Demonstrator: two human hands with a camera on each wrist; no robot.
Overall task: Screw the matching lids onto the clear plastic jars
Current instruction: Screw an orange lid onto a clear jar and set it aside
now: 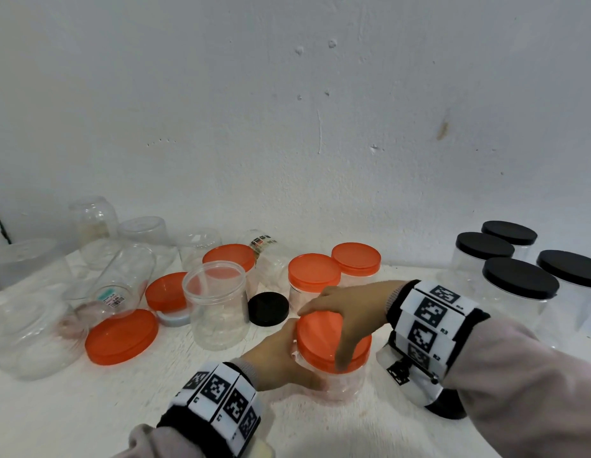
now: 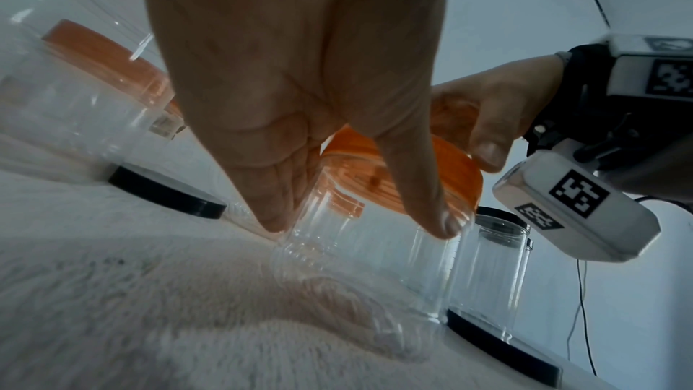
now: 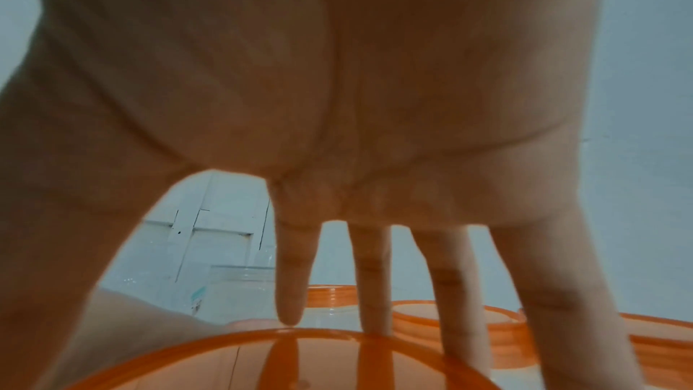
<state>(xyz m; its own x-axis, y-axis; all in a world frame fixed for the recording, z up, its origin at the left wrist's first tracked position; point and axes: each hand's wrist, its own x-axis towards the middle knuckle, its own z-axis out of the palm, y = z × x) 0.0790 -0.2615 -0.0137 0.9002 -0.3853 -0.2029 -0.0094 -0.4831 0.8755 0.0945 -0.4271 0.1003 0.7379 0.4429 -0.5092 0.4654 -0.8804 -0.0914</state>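
Note:
A clear plastic jar [image 1: 345, 385] stands near the front of the white table, with an orange lid [image 1: 323, 338] on its mouth. My left hand [image 1: 280, 355] grips the jar's side from the left; thumb and fingers wrap the clear wall [image 2: 356, 248]. My right hand [image 1: 347, 312] arches over the orange lid [image 3: 232, 364], fingers spread down round its rim, thumb on the near edge [image 2: 487, 153]. An open jar [image 1: 218, 305] stands left of it. A loose large orange lid [image 1: 122, 335], a smaller orange lid [image 1: 166, 292] and a black lid [image 1: 268, 308] lie on the table.
Several empty clear jars [image 1: 118, 276] lie or stand at the back left by the wall. Three orange-lidded jars [image 1: 314, 279] stand behind my hands. Several black-lidded jars [image 1: 519, 285] stand at the right. Another black lid [image 1: 447, 406] lies under my right wrist.

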